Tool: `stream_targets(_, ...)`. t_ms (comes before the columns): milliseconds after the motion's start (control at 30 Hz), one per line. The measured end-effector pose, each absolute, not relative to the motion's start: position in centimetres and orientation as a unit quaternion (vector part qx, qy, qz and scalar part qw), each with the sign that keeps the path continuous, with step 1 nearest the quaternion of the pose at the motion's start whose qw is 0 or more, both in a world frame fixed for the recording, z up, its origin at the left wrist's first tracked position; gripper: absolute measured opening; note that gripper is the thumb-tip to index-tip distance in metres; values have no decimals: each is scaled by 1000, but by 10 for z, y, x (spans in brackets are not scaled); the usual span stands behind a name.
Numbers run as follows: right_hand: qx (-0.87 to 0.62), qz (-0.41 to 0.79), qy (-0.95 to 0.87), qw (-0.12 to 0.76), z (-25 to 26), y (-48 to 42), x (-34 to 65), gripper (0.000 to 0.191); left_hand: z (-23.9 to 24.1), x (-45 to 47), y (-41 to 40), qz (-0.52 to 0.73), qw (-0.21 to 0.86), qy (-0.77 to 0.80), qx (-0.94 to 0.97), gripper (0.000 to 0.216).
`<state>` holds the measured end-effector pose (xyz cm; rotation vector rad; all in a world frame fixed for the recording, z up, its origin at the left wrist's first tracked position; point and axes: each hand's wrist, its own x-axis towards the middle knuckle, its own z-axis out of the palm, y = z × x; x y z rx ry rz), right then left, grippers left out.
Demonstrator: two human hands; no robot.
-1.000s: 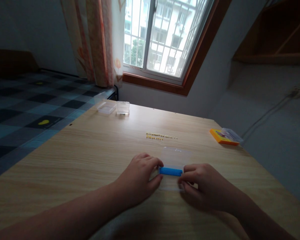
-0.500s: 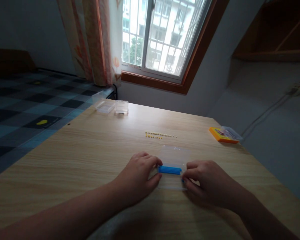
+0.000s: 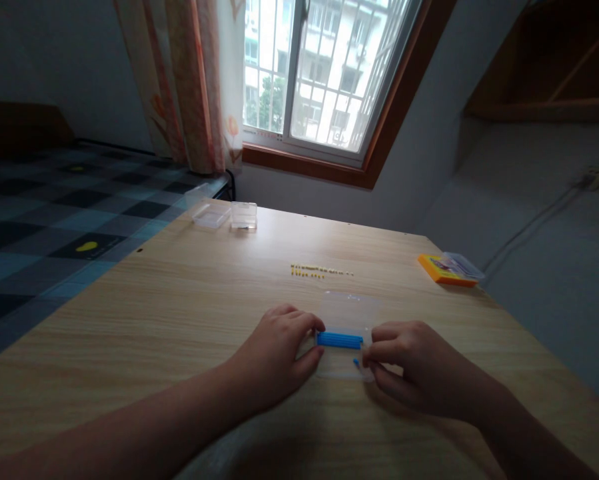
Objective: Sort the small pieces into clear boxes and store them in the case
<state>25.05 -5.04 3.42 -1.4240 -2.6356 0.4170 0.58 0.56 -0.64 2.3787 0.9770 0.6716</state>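
A clear plastic plate [image 3: 348,310] lies flat on the wooden table [image 3: 189,293] in front of me. Across it runs a row of small blue beads [image 3: 340,340]. My left hand [image 3: 279,357] rests curled at the row's left end, thumb and forefinger touching the plate's edge. My right hand [image 3: 412,370] sits at the right end, fingers pinched together beside one loose blue bead [image 3: 356,363]. Whether that bead is between the fingertips or just beside them is unclear.
A short line of tiny yellow beads [image 3: 319,271] lies beyond the plate. Two clear plastic boxes [image 3: 226,215] stand at the far left corner. An orange box [image 3: 446,270] with a clear lid sits far right. A bed with a checked cover is to the left.
My right hand has shifted slightly right and back from the row's end, and a single blue bead now shows on the plate below the row. The left hand has stayed put.
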Motion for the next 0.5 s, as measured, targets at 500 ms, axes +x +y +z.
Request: stream_targets(500,-494,113,-861,35,32,-47,250,21,-8,6,6,244,235,354,872,23)
